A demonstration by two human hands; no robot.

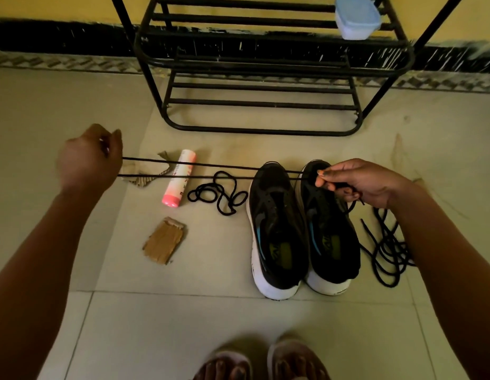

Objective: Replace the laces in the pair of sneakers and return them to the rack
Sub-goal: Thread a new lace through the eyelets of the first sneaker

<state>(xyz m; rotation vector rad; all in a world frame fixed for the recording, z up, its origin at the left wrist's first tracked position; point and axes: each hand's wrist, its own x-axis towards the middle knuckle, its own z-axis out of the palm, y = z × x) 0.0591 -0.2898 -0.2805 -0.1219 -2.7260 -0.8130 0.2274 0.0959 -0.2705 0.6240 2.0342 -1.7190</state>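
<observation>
Above sneakers (276, 215), lace (224, 166) taut left-to-right, pinched by left hand (90, 160) and right hand (361, 183)

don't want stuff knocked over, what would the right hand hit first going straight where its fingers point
Likely the sneakers' toes, just ahead of the right hand; height is unclear, so it might pass above them.

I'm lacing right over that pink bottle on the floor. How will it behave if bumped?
The pink bottle would probably roll: it is a smooth cylinder lying on its side on the tiled floor. It looks slim and likely light, so the stretched lace could shift it; how full it is cannot be seen.
</observation>
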